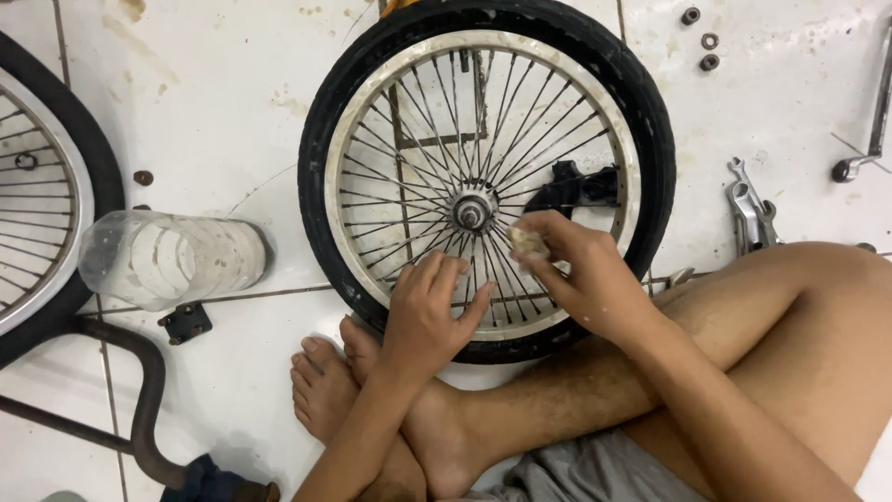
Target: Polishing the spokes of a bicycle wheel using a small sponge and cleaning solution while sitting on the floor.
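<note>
Bicycle wheel [486, 177], frame centre, flat on tiles: left hand [427, 311] spread on spokes; right hand [581, 270] pinching small pale wad [529, 243].

Small spoked black-tyred bicycle wheel [483, 177] lies flat on white tiled floor [214, 102], mid-floor toward far edge. Left hand [426, 316] rests on its near spokes; right hand [576, 274], just right, pinches small pale wad [530, 244] beside hub [472, 212]. Clear ribbed plastic bottle [172, 257] lies left of wheel. Silver brake levers [751, 212] right; three small nuts [703, 39] far right corner.
</note>
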